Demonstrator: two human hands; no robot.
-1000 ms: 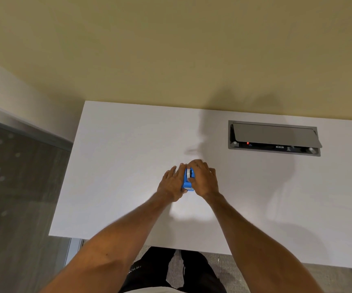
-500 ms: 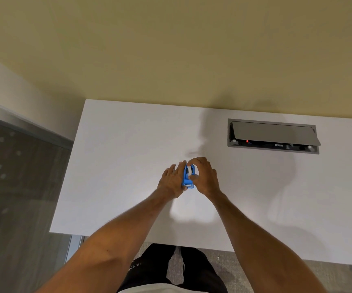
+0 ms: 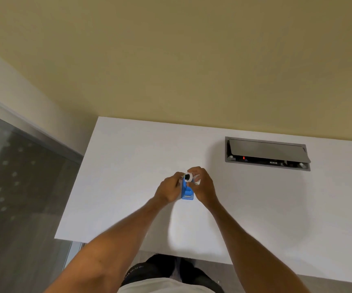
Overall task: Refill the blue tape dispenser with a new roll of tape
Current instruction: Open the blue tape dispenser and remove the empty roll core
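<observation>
We see one small blue plastic tape dispenser (image 3: 186, 190) standing on the white rectangular desk top (image 3: 128, 176), near its middle. Its long axis runs toward and away from the person, with the cutter end and its small grey blade plate pointing back toward the person and the roll end pointing to the far wall. There is one white roll of tape (image 3: 188, 177) with a dark hub, sitting at the far, upper end of the dispenser; whether it is fully seated we cannot tell.

We count two bare hands. The left hand (image 3: 169, 189) is closed around the dispenser's left side, holding the body. The right hand (image 3: 204, 188) is curled over from the right, its fingertips pinching the roll, so the roll lies between the two hands' fingertips and the dispenser between the palms.

One grey recessed cable box (image 3: 267, 153) with its lid raised sits in the desk, well apart to the right.
</observation>
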